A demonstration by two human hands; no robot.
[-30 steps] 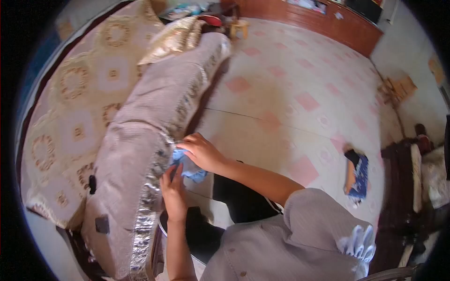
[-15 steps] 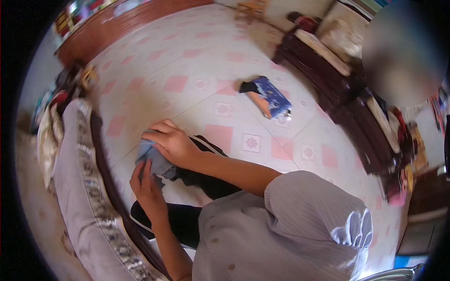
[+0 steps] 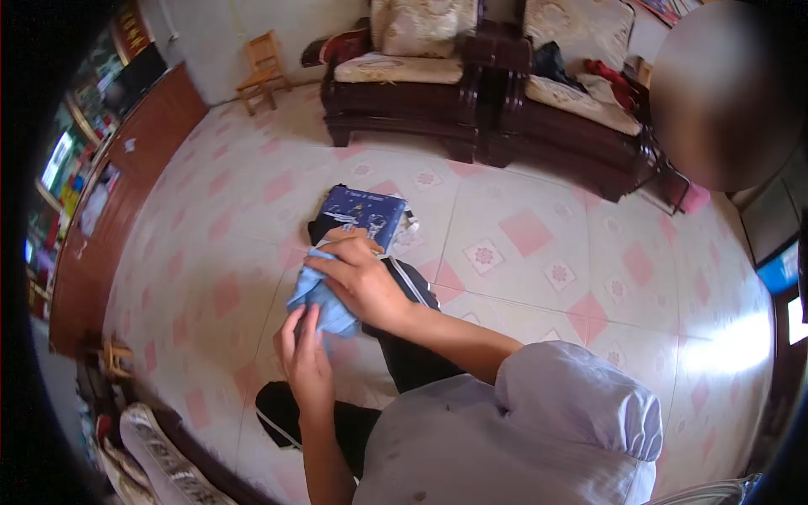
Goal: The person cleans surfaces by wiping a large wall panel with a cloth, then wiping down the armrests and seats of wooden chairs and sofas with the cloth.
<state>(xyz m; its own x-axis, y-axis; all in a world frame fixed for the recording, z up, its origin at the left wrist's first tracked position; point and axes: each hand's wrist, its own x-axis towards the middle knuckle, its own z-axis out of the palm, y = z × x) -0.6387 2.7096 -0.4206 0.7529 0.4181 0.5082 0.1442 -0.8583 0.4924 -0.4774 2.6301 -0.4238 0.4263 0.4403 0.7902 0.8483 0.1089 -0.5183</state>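
Observation:
A crumpled light blue cloth (image 3: 324, 305) is held between my two hands, above the tiled floor and my knees. My left hand (image 3: 308, 362) grips its lower edge from below, with the fingers pointing up. From the upper right, my right hand (image 3: 362, 282) pinches the cloth's top edge. Just beyond my right hand, a dark blue printed bag (image 3: 362, 210) with an orange part lies on the floor, partly covered by that hand.
Dark wooden armchairs (image 3: 404, 114) with pale cushions stand across the back. A small wooden chair (image 3: 263, 69) is at the wall. A long reddish cabinet (image 3: 126, 202) runs along the left. A covered seat edge (image 3: 164, 454) shows at lower left.
My view has turned right, from the covered seat towards the armchairs and the bag. The blue cloth has stayed in both hands, moving away from beside the seat.

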